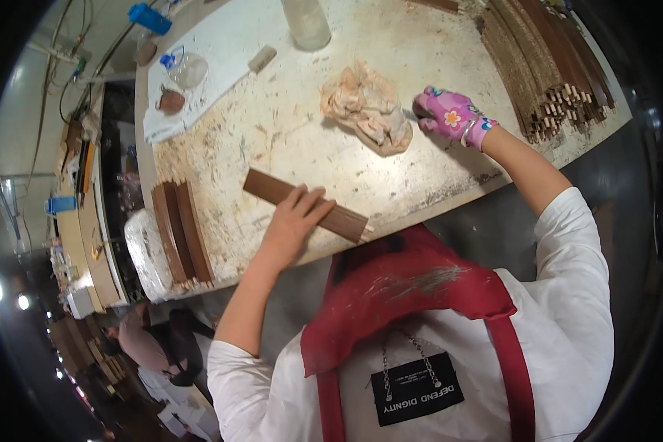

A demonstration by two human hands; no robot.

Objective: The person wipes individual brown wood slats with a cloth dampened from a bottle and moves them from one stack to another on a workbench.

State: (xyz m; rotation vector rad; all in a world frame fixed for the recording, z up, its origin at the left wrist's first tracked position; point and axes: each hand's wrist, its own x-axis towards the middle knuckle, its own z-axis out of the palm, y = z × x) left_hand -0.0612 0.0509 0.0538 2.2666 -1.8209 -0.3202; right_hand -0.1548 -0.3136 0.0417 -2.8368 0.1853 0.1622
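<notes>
My bare left hand [295, 221] lies across a short brown wooden board [339, 219], its fingers over the top face and holding it near the table's front edge. Pale dowel pegs stick out of the board's right end. My right hand [449, 118] wears a pink flowered glove and is held over the white worktable [287, 140]. Its fingers are curled closed, and whatever they grip is mostly hidden. Just left of the glove is a crumpled, stained cloth [365, 103].
Stacked brown strips with dowel ends [552, 74] fill the far right corner. More brown boards [180, 228] lie at the left edge. Toward the back stand a cloudy bottle [306, 26], a small block [261, 59] and a clear jug [188, 70]. Another person [151, 339] is at lower left.
</notes>
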